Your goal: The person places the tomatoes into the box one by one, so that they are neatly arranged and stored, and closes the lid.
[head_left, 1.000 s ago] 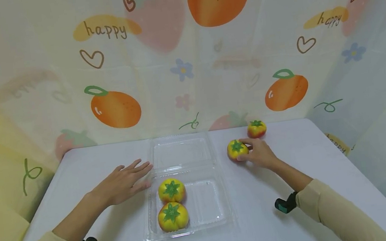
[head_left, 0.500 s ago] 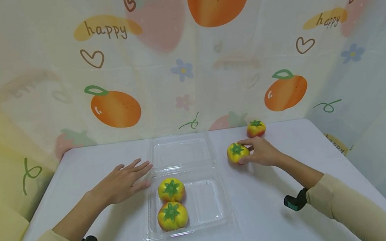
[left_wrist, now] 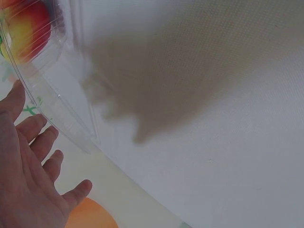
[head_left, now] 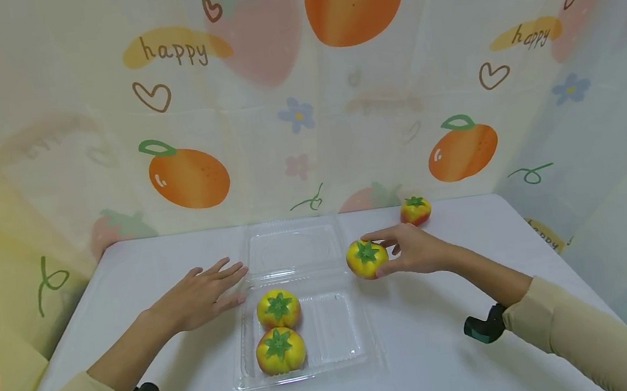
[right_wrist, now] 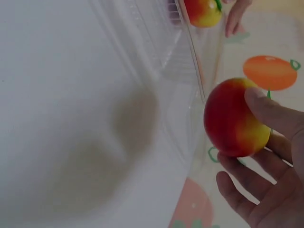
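My right hand (head_left: 417, 249) grips a yellow-and-red toy persimmon (head_left: 366, 259) with a green star-shaped calyx, thumb on one side and fingers on the other. It hangs above the table by the right edge of a clear plastic clamshell box (head_left: 336, 333); the right wrist view shows its red underside (right_wrist: 232, 118). Two similar persimmons, a rear one (head_left: 278, 309) and a front one (head_left: 281, 351), sit in the left half of the box's tray. My left hand (head_left: 199, 297) has its fingers spread, fingertips right at the box's left edge near the hinge.
The box's clear lid (head_left: 295, 248) lies folded back toward the far table edge. Another persimmon (head_left: 416, 210) stands at the back right, behind my right hand. A fruit-print curtain (head_left: 258, 124) rises behind the white table (head_left: 426, 351).
My right hand has lifted the persimmon from the table and carried it left and nearer, toward the box. My left hand has stayed in place.
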Motion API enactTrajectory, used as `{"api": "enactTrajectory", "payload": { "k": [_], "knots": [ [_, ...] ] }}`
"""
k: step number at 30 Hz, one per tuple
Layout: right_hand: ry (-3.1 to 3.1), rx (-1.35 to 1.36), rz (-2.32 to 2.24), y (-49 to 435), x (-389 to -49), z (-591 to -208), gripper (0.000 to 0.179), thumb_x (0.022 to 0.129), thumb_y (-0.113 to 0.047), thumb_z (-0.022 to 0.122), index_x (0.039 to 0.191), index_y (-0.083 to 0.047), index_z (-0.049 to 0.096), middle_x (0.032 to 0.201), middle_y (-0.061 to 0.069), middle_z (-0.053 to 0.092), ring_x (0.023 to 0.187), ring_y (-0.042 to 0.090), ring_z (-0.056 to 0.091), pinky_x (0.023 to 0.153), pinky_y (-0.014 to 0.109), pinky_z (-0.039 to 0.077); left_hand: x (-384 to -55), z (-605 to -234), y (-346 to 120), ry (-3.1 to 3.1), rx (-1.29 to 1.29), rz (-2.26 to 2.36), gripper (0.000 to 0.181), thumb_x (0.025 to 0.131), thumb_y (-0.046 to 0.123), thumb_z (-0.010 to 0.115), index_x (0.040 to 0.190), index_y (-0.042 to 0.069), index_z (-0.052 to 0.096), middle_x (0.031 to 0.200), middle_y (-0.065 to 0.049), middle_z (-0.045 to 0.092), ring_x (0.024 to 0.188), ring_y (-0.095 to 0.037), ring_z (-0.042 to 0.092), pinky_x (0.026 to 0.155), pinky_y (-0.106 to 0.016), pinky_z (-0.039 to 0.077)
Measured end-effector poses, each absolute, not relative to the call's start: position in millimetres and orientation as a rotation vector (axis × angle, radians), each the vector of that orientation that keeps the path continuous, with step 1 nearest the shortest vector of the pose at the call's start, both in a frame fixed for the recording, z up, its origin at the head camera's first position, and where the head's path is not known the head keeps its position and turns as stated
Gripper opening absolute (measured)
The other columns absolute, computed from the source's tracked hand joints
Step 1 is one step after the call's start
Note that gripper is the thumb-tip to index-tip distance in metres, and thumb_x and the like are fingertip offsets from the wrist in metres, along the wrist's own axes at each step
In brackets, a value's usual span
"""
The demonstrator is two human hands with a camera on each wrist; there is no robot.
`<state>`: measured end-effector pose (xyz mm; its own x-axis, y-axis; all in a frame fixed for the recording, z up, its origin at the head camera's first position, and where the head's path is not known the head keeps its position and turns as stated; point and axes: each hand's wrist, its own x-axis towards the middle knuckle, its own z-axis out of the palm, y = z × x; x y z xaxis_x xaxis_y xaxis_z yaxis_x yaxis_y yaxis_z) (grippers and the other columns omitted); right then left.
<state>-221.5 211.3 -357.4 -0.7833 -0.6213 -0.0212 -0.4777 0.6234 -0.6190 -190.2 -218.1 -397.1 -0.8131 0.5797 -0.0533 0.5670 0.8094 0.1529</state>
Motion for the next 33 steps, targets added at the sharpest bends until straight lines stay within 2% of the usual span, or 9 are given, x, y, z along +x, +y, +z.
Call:
{"api": "enactTrajectory", "payload": {
  "k": [8,20,29,33],
  "knots": [
    [2.480,-1.001,-0.909,196.6,-217.9,-356.5,0.063,0.085,-0.025,0.080,0.140,-0.004,0.056,0.138,0.009,0.060,0.119,0.031,0.062,0.094,0.051,0.053,-190.3,-398.1,-219.3,2.890,0.904,0.225,0.064,0.102,0.049,0.048,0.151,0.009,0.043,0.155,-0.013,0.042,0.145,-0.041,0.030,0.107,-0.069,0.029],
    [2.405,-1.121,-0.786,167.3,-215.2,-361.5,0.061,0.085,-0.022,0.081,0.141,-0.011,0.057,0.137,-0.001,0.060,0.118,0.015,0.058,0.097,0.042,0.052,-188.8,-397.4,-219.5,2.899,0.897,0.237,0.063,0.102,0.047,0.049,0.150,0.009,0.044,0.154,-0.012,0.043,0.144,-0.041,0.031,0.107,-0.069,0.030],
    [2.450,-1.143,-0.668,155.0,-210.0,-365.7,0.061,0.084,-0.020,0.082,0.139,-0.013,0.058,0.136,-0.001,0.059,0.128,0.018,0.053,0.108,0.042,0.043,-188.3,-396.5,-218.2,2.902,0.902,0.233,0.063,0.101,0.047,0.050,0.150,0.008,0.044,0.154,-0.013,0.043,0.144,-0.041,0.032,0.107,-0.069,0.030],
    [2.485,-1.138,-0.615,152.6,-208.5,-366.0,0.061,0.084,-0.021,0.082,0.139,-0.015,0.058,0.137,-0.002,0.059,0.129,0.018,0.052,0.109,0.042,0.042,-189.1,-396.7,-217.9,2.903,0.906,0.231,0.062,0.101,0.047,0.050,0.150,0.008,0.045,0.154,-0.013,0.043,0.144,-0.042,0.032,0.107,-0.069,0.030]
  ]
}}
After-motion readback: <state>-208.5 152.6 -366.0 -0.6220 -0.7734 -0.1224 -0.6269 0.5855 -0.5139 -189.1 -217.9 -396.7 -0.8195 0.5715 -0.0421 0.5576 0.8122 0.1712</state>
